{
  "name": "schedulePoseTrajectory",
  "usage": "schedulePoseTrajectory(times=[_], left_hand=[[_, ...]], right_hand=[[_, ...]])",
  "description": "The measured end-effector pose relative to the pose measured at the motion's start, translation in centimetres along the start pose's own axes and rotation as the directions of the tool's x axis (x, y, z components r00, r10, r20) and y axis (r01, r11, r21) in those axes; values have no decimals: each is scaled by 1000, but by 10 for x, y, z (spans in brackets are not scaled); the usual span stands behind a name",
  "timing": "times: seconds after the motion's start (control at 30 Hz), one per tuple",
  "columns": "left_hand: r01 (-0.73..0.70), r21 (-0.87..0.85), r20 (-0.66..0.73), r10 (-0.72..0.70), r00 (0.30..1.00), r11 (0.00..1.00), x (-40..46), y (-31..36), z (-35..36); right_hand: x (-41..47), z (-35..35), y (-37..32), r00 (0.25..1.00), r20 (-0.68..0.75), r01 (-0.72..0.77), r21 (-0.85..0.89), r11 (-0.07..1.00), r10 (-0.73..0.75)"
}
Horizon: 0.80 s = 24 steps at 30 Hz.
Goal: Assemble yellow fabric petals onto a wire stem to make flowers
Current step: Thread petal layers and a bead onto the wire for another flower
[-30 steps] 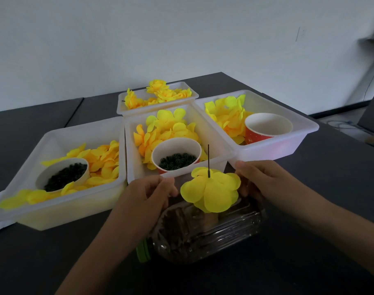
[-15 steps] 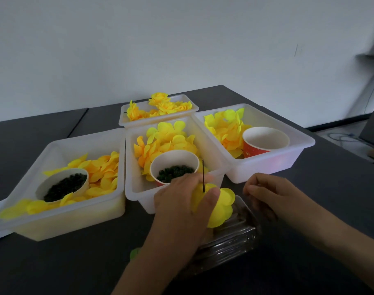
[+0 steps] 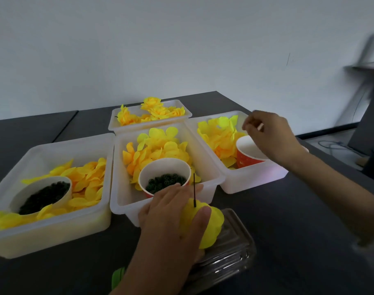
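My left hand [image 3: 173, 218] wraps around a stack of yellow fabric petals [image 3: 211, 226] threaded on a thin black wire stem [image 3: 194, 189] that pokes straight up. The stack sits above a clear plastic container [image 3: 226, 256]. My right hand [image 3: 271, 137] hovers over the right white tub [image 3: 252, 179], above its red paper cup [image 3: 245, 158] and loose yellow petals [image 3: 218, 135]; its fingertips are curled together, and whether they pinch anything cannot be told.
The middle tub [image 3: 122, 201] holds petals and a cup of dark green rings [image 3: 164, 182]. The left tub [image 3: 54, 235] holds petals and a white bowl of dark rings [image 3: 43, 194]. A back tub [image 3: 150, 116] carries finished yellow flowers. All stand on a dark table [image 3: 288, 231].
My right hand rose from beside the petal stack and moved back right over the right tub. My left hand stayed wrapped around the petals on the stem.
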State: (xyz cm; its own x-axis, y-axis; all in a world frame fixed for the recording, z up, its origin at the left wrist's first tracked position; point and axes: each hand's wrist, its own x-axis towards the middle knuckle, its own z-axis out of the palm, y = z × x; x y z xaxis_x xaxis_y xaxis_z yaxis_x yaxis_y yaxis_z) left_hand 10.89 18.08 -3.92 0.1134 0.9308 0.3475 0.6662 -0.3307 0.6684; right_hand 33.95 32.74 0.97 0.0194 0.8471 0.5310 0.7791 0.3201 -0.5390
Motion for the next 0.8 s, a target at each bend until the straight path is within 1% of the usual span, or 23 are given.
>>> schedulePoseTrajectory(times=[0.03, 0.07, 0.1, 0.13, 0.17, 0.2, 0.23, 0.27, 0.37, 0.43, 0.5, 0.6, 0.7, 0.8], left_hand=[[-16, -20, -30, 16, 999, 1000, 2, -1, -2], [-31, -39, -63, 29, 998, 999, 2, 0, -5], [-50, -51, -101, 45, 994, 997, 3, 1, -8], [-69, -60, -139, 60, 988, 996, 4, 1, -12], [-85, -66, -170, 72, 983, 994, 6, 1, -15], [-96, -71, -193, 80, 978, 993, 7, 1, -19], [-99, -75, -210, 81, 974, 992, 9, 0, -22], [-94, -83, -218, 74, 973, 992, 10, 0, -26], [-62, -114, -214, 37, 976, 992, 10, -4, -32], [-46, -130, -207, 18, 978, 991, 10, -7, -34], [-33, -127, -206, 6, 979, 991, 9, -9, -36], [-28, -151, -222, -6, 975, 988, 5, -10, -36], [-23, -180, -220, -18, 975, 983, 4, -7, -36], [-57, -196, -220, 13, 976, 979, 3, 1, -39]], right_hand=[[21, 11, 7, 999, 30, 40, -92, 995, -38], [37, 20, 16, 992, 109, 86, -182, 980, -67], [51, 29, 24, 970, 228, 145, -280, 949, -81], [64, 38, 31, 932, 357, 202, -383, 902, -57], [74, 47, 36, 888, 459, 237, -468, 852, 5], [80, 55, 38, 851, 517, 233, -524, 819, 88], [83, 63, 40, 830, 536, 212, -557, 803, 153], [85, 69, 41, 830, 526, 189, -580, 792, 188], [87, 81, 41, 858, 473, 153, -611, 776, 203], [89, 78, 40, 883, 438, 128, -571, 811, 169], [92, 67, 35, 913, 398, 121, -481, 868, 94], [96, 45, 20, 933, 359, 127, -328, 936, -1], [96, 21, 4, 963, 271, 47, -120, 992, -13], [88, -2, -12, 972, 234, -46, 142, 989, 12]])
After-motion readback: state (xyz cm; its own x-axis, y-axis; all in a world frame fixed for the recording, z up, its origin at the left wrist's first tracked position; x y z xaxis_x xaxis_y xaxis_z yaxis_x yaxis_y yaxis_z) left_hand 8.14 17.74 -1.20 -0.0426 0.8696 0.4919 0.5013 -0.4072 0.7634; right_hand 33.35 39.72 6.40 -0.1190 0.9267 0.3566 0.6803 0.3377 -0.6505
